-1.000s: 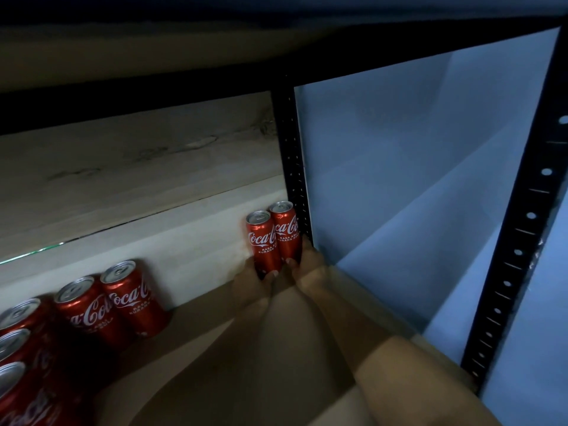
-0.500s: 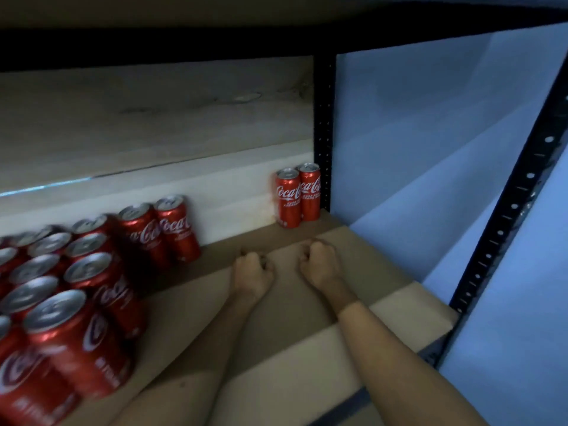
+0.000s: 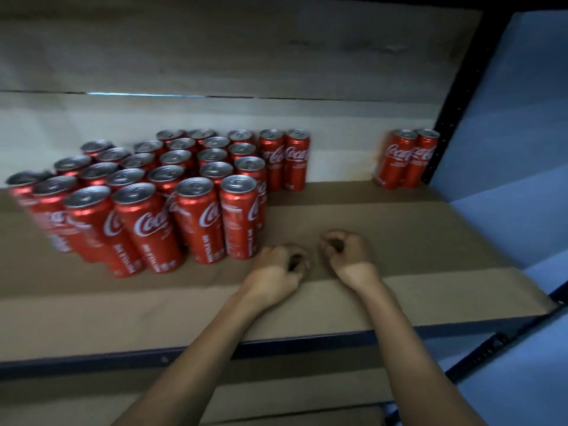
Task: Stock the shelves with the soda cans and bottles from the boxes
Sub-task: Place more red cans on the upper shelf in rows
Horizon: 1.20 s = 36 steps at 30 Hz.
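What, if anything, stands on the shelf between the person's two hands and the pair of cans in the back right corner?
Nothing visible: only bare shelf separates the left hand, the right hand and the pair of cans.

White "Coca-Cola" script, partly legible, on red cans massed at shelf (image 3: 399, 216) left side: front-row can (image 3: 201, 219) shows "Coc", neighbour (image 3: 147, 226) "Coca". Small white vertical print low on front-row cans, too blurred to read. Pair at back edge (image 3: 284, 159) shows "Coca". Pair in back right corner (image 3: 405, 158) shows same script; smaller lines beneath unreadable.
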{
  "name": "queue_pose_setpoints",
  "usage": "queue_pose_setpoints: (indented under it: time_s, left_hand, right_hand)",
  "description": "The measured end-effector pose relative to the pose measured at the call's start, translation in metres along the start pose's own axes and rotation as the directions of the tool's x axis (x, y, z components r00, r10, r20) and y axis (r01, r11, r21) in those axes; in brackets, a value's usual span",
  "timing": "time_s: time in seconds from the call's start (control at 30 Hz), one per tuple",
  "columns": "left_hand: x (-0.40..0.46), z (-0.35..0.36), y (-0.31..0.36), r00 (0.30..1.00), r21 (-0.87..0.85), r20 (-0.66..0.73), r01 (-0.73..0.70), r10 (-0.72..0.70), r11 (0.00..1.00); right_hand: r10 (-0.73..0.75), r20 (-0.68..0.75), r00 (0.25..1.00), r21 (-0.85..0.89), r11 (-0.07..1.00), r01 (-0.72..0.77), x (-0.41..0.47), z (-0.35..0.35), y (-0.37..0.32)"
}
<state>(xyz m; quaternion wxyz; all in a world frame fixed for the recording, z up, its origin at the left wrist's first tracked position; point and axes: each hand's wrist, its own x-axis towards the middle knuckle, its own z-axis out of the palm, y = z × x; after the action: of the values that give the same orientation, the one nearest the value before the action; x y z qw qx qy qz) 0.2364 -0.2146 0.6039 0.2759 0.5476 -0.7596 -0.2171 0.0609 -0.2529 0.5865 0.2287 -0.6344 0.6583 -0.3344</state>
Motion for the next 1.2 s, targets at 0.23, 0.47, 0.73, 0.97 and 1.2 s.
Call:
queue_pose_setpoints:
  time_s: [0.23,0.47,0.73,0.97,1.2]
  left_hand:
    - [-0.084,-0.056,-0.048,0.903,-0.213,-0.367,0.151,-0.222,0.965]
    - [-0.087,-0.064,-0.068,0.807,-0.408,-0.420,0.241,-0.415,0.881]
    - [-0.053,-0.051,-0.050,0.770,-0.406,-0.490,0.213,-0.409,0.889]
    - [-0.047,-0.051,-0.050,0.706,-0.417,-0.565,0.204,-0.428,0.886]
    - [-0.035,-0.060,-0.059,0.845,-0.579,-0.327,0.175,-0.423,0.796]
  right_hand:
    - [-0.010,0.068,0.998,0.294,0.956,-0.011,-0.049,0.050,-0.053]
    - [-0.061,0.074,0.995,0.581,0.814,0.006,-0.045,0.081,-0.100]
    - [-0.024,0.045,0.999,0.627,0.779,-0.010,-0.043,0.086,-0.111]
    - [-0.058,0.061,0.996,0.621,0.784,0.008,-0.045,0.081,-0.109]
    - [-0.049,0.111,0.993,0.599,0.800,-0.027,-0.045,0.062,-0.089]
